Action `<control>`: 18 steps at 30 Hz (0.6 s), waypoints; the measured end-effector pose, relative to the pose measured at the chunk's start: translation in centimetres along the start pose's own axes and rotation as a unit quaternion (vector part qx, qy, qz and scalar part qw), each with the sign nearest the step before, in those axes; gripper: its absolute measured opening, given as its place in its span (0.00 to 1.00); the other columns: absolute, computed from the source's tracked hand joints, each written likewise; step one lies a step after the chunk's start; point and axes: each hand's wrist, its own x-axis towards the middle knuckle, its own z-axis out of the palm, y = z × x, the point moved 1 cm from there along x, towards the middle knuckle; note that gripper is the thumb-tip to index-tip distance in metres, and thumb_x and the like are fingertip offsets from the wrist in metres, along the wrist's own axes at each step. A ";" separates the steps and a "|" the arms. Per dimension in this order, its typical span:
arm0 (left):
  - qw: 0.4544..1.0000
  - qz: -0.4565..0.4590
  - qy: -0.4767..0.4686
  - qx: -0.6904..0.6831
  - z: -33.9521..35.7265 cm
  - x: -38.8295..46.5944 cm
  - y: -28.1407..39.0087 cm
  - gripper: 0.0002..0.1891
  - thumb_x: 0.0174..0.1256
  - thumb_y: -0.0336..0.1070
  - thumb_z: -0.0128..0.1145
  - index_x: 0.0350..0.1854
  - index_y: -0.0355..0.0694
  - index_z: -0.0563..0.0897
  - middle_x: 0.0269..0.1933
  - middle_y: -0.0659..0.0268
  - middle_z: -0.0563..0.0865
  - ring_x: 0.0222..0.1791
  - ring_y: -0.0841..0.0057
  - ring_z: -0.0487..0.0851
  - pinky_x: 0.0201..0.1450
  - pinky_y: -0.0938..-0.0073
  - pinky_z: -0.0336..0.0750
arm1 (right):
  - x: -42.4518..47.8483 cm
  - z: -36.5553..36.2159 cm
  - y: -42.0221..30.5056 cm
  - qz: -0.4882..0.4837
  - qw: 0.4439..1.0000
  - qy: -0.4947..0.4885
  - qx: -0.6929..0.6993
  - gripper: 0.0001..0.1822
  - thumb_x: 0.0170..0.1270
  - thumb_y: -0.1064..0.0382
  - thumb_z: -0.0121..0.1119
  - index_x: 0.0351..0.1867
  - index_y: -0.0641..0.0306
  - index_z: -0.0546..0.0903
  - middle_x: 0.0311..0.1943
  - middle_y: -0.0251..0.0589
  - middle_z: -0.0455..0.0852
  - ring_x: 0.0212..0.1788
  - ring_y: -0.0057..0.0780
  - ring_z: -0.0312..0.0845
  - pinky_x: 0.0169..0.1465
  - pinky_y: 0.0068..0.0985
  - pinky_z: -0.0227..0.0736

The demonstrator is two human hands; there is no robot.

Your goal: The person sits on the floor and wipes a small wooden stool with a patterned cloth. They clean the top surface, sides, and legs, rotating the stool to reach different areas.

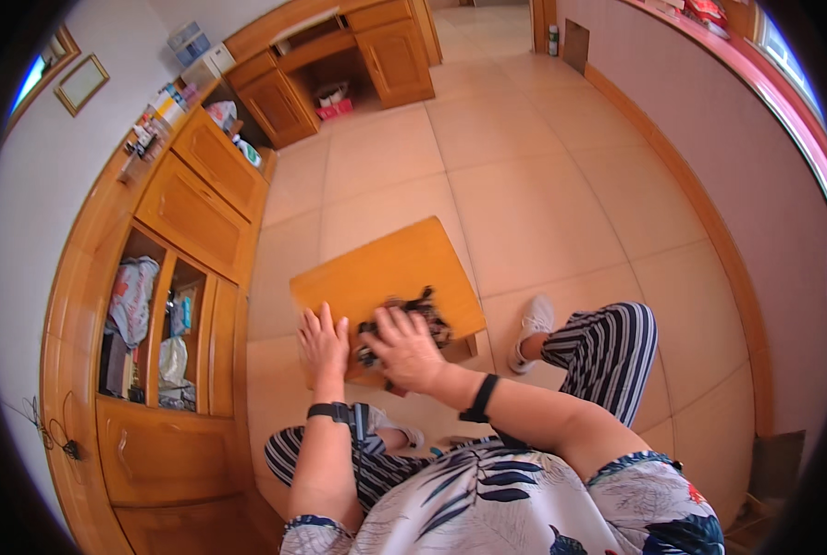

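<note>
In front of me stands a low wooden table (386, 270) with a yellow-orange top. On its near part lies a dark, mottled bundle (433, 312), perhaps patterned fabric, too blurred to name surely. My right hand (406, 350) is spread over this bundle, palm down, and covers much of it. Blur hides whether the fingertips grasp any of it. At the table's left edge my left hand (325, 343) lies flat with its fingers apart, holding nothing. A gap separates the left hand from most of the bundle.
Wooden cabinets (191, 208) run along the left wall, with bags in open compartments. A wooden desk (330, 62) stands at the far end, a pink box (334, 107) beneath it. My shoes (535, 322) are on the tiled floor (517, 208) beside the table.
</note>
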 end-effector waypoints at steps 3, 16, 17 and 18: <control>1.000 -0.001 -0.027 -0.017 0.0 0.4 -1.2 0.29 0.74 0.54 0.41 0.71 0.44 0.63 0.71 0.46 0.61 0.73 0.51 0.56 0.74 0.52 0.48 | 0.3 2.0 -2.3 -0.063 0.998 -0.018 0.011 0.27 0.59 0.52 0.57 0.61 0.53 0.73 0.67 0.54 0.62 0.69 0.53 0.55 0.67 0.54 0.50; 1.000 -0.011 -0.020 -0.012 -1.4 0.0 0.6 0.27 0.73 0.49 0.42 0.70 0.41 0.65 0.71 0.43 0.61 0.74 0.52 0.55 0.75 0.52 0.46 | 3.2 -2.2 14.5 0.044 0.994 -0.061 -0.078 0.31 0.61 0.46 0.59 0.66 0.46 0.69 0.69 0.54 0.59 0.71 0.55 0.53 0.65 0.54 0.58; 1.000 -0.004 -0.012 -0.014 -1.3 0.0 0.5 0.27 0.73 0.49 0.43 0.70 0.41 0.65 0.71 0.43 0.61 0.73 0.51 0.55 0.75 0.51 0.46 | 2.4 -2.4 13.4 0.026 0.992 -0.082 -0.093 0.32 0.60 0.45 0.59 0.66 0.47 0.70 0.69 0.55 0.60 0.71 0.56 0.53 0.65 0.55 0.57; 1.000 0.001 -0.004 -0.017 -1.3 -0.2 0.3 0.27 0.73 0.49 0.43 0.70 0.40 0.65 0.71 0.42 0.61 0.73 0.51 0.55 0.75 0.50 0.46 | 1.1 -3.1 12.0 0.010 0.992 -0.086 -0.096 0.33 0.60 0.44 0.60 0.66 0.47 0.70 0.69 0.55 0.60 0.70 0.56 0.53 0.64 0.57 0.57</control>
